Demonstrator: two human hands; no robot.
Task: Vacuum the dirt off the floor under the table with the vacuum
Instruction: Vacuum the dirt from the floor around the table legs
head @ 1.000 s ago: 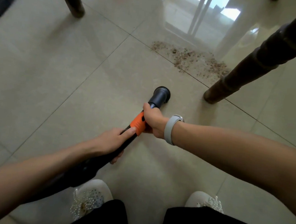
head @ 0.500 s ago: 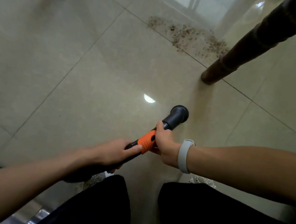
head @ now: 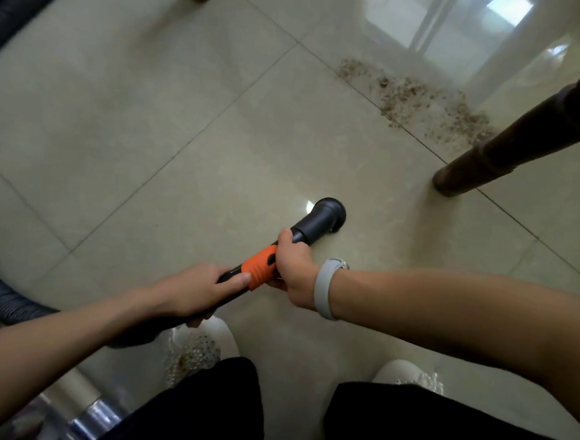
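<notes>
Vacuum (head: 310,228) nozzle sits low over the floor (head: 124,112), both hands clamped on its wand: left hand (head: 194,290), right hand (head: 290,264). Dirt (head: 423,103) lies far right by the table leg (head: 513,146); best approach slowly, nozzle flat.

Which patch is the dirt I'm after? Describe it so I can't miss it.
Find the dark wooden table leg at right. Just left of its foot, a brown crumbly dirt patch straddles a tile seam, well beyond the vacuum nozzle. It is the only speckled area on the glossy floor.
</notes>
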